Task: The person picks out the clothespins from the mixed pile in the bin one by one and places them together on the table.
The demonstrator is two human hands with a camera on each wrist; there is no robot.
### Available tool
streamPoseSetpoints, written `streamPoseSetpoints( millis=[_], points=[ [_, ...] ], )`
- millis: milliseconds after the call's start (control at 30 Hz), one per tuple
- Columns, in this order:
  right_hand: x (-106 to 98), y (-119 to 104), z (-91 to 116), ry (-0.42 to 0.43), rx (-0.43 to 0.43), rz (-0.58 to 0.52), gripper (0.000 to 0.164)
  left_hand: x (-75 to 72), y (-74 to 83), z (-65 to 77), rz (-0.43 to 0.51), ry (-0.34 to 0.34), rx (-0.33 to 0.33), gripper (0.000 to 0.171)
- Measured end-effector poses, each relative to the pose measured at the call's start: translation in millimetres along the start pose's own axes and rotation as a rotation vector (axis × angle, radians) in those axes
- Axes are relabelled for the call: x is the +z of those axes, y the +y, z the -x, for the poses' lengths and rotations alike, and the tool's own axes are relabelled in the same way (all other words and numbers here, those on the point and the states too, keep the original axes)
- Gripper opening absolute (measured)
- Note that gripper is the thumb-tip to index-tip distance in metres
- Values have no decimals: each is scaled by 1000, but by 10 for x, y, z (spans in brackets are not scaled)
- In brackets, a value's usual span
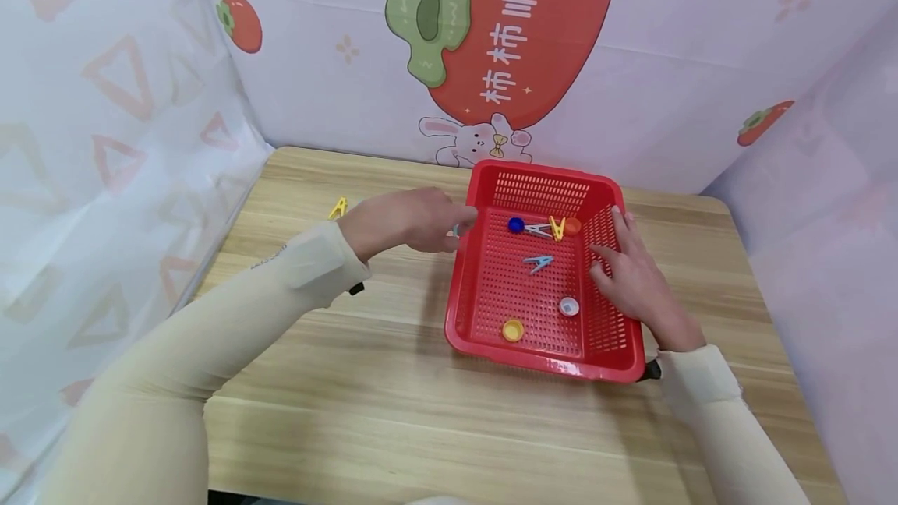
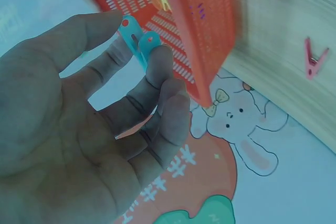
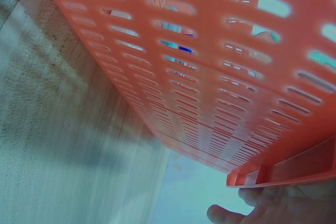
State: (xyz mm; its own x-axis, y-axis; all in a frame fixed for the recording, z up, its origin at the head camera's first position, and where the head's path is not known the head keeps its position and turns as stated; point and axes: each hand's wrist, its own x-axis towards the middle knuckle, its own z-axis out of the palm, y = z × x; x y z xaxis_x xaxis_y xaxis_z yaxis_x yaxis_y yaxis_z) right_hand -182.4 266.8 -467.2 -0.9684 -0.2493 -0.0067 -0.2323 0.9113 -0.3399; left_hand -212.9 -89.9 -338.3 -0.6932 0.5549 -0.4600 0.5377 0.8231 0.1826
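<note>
At the left rim of a red plastic basket [image 1: 547, 365], my left hand [image 1: 431, 220] pinches a light blue clothespin [image 2: 137, 40] between thumb and fingertips; only a sliver of it shows in the head view. My right hand [image 1: 638, 279] rests on the basket's right rim, its thumb and a finger reaching over the inside wall. In the basket lie another light blue clothespin [image 1: 539, 263], a yellow clothespin [image 1: 557, 228], a pale clothespin [image 1: 537, 231], a blue cap [image 1: 515, 224], an orange cap [image 1: 572, 226], a white cap [image 1: 569, 306] and a yellow cap [image 1: 513, 330].
A yellow clothespin [image 1: 339, 208] lies on the wooden table [image 1: 393, 411] behind my left forearm. The left wrist view also shows a pink clothespin [image 2: 314, 60] on the tabletop. A printed cloth [image 1: 666, 37] hangs behind the table and along both sides.
</note>
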Motion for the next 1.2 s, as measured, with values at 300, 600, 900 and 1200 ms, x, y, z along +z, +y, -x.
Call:
streamPoseSetpoints(
  millis=[300,600,900,1200],
  points=[
    [7,19,14,2,2,4,52,101,-223,-5,-15,-33,-93,28],
    [0,4,8,-2,3,7,53,296,-554,-27,-11,-69,-119,30],
    [3,9,0,1,-4,11,54,507,-854,-39,10,-86,-154,31],
    [8,14,2,6,-8,10,53,716,-1047,-109,10,-137,-190,28]
  ],
)
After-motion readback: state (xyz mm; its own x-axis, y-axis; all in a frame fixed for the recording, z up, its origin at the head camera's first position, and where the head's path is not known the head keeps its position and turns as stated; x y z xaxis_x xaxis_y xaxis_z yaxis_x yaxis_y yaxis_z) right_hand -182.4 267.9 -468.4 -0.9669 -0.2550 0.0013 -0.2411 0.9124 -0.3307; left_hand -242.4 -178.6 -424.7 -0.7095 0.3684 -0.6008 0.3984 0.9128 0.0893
